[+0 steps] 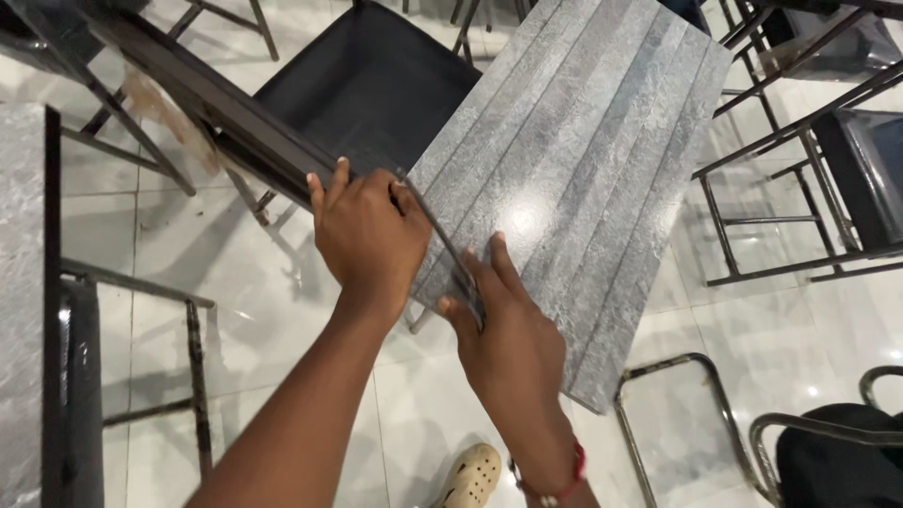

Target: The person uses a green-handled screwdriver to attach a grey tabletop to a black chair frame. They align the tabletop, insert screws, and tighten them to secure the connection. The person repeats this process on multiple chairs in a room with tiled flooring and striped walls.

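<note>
A long grey stone-textured tile (583, 160) with lengthwise grooves lies tilted across the middle, its far end over a black chair seat (376, 85). My left hand (372, 235) grips the tile's near left edge, fingers curled over it. My right hand (508, 329) rests on the tile's near end, thumb and fingers spread on its face. A thin dark strip (442, 235) runs along the tile edge between the two hands. A red band (564, 484) circles my right wrist.
Dark metal chair frames stand around: one at the left (141, 282), several at the right (800, 179), one at the bottom right (715, 414). A grey slab (19, 282) lies at the left edge. My beige clog (475, 475) stands on the glossy white floor.
</note>
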